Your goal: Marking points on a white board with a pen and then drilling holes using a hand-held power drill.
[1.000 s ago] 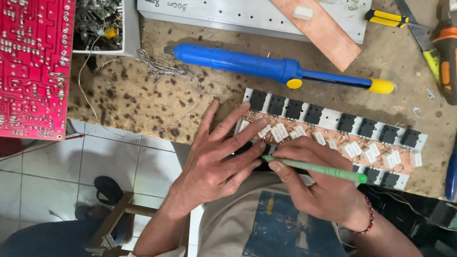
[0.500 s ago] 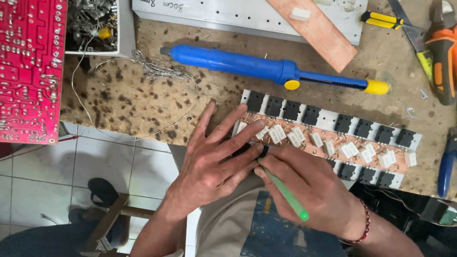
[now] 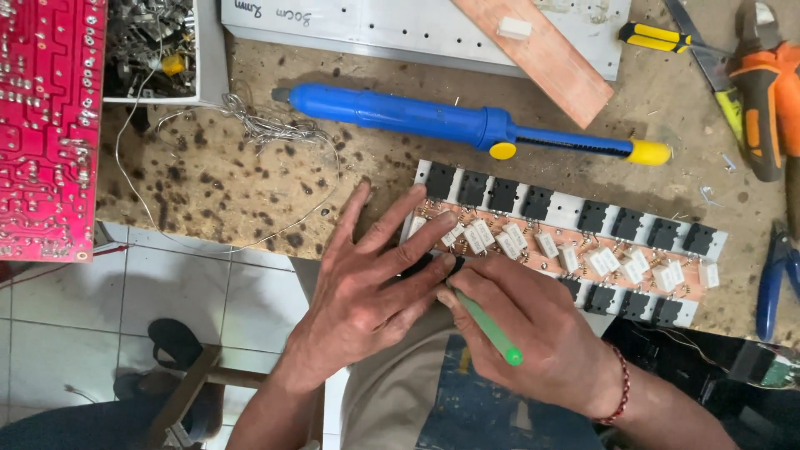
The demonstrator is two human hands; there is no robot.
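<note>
A: What is lying on the workbench (image 3: 250, 183), starting with the largest items?

B: A red circuit board (image 3: 42, 125) is lying at the far left edge. A grey metal plate (image 3: 400, 25) is lying along the top, with a copper-coloured strip (image 3: 550, 58) resting across it. Below these, a blue suction pump (image 3: 433, 117) with a yellow tip is lying flat. A long component board (image 3: 567, 246), carrying black and white parts, is sitting at the bench's near edge.

A: What is the left hand (image 3: 367, 292) doing?

B: It is lying flat with fingers spread wide, pressing on the left end of the component board. It is gripping nothing.

A: And the right hand (image 3: 533, 333)?

B: It is closing narrowly around a green tool (image 3: 487, 329), pinching it like a pen. The tool's tip is pointing at the board's left end, just beside the left fingertips; whether it is touching is unclear.

A: What smaller items are sitting nearby?

B: Orange-handled pliers (image 3: 767, 92) are lying at the top right, a blue-handled tool (image 3: 775, 275) is lying at the right edge, and a tangle of thin wire (image 3: 258, 125) is sitting near the pump's nozzle.
</note>
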